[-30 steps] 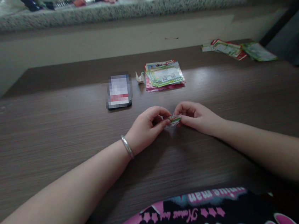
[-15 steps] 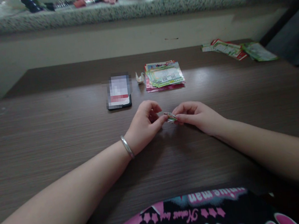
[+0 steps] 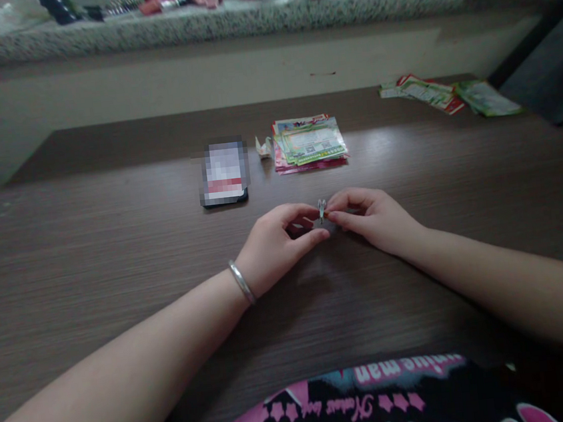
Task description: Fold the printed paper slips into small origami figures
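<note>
Brown tabletop (image 3: 114, 249), folded paper (image 3: 321, 209) between facing fingers (image 3: 344, 199)

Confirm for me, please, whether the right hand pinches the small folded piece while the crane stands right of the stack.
Not quite: the head view shows the crane left of the stack; the right hand does pinch the small folded piece.

On the black garment (image 3: 368, 413), "man" is legible; other lettering is unclear.
</note>
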Motion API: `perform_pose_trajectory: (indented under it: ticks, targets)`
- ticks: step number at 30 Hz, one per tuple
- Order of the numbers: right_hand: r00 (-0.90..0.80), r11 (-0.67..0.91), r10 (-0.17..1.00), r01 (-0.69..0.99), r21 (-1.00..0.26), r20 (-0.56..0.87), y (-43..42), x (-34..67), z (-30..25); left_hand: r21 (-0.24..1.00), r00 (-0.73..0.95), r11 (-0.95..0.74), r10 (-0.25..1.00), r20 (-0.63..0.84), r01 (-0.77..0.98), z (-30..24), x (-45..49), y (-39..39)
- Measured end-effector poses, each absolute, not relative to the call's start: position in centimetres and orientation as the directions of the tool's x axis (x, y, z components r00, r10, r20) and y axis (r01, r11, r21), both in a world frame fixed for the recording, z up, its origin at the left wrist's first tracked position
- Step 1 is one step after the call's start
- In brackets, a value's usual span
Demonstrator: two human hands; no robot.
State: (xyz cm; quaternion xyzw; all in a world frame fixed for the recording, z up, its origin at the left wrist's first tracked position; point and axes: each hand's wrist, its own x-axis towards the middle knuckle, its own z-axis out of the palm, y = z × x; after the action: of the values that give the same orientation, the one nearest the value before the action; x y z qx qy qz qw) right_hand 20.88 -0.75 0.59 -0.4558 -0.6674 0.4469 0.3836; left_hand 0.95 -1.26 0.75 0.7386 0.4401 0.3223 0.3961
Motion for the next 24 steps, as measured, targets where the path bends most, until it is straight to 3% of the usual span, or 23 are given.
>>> perform_pose_trajectory:
  ticks: [3, 6, 14, 20, 24]
  targets:
    - [-0.297, 0.306, 0.931, 0.318, -0.897, 0.212, -0.86, 20.84, 0.57, 0.854, 0.397, -0.295, 0.91, 0.116, 0.429, 0.93, 0.95, -1.27]
    - [-0.307, 0.325, 0.926, 0.344, -0.881, 0.221, -0.95, 20.77, 0.67, 0.826, 0.4, -0.306, 0.91, 0.108, 0.473, 1.27, 1.03, -1.36]
    - [-0.317, 0.243, 0.938, 0.313, -0.918, 0.14, -0.84, 20.92, 0.8, 0.836, 0.372, -0.282, 0.923, 0.102, 0.47, 1.02, 1.01, -1.29]
    - [-0.271, 0.081, 0.963, 0.248, -0.965, 0.011, -0.82, 21.02, 0.67, 0.93, 0.331, -0.187, 0.941, 0.076, 0.318, 0.72, 0.95, -0.95]
    - [-0.257, 0.053, 0.966, 0.213, -0.976, -0.004, -0.92, 21.01, 0.63, 0.972, 0.283, -0.108, 0.958, 0.046, 0.208, 0.68, 1.04, -0.78]
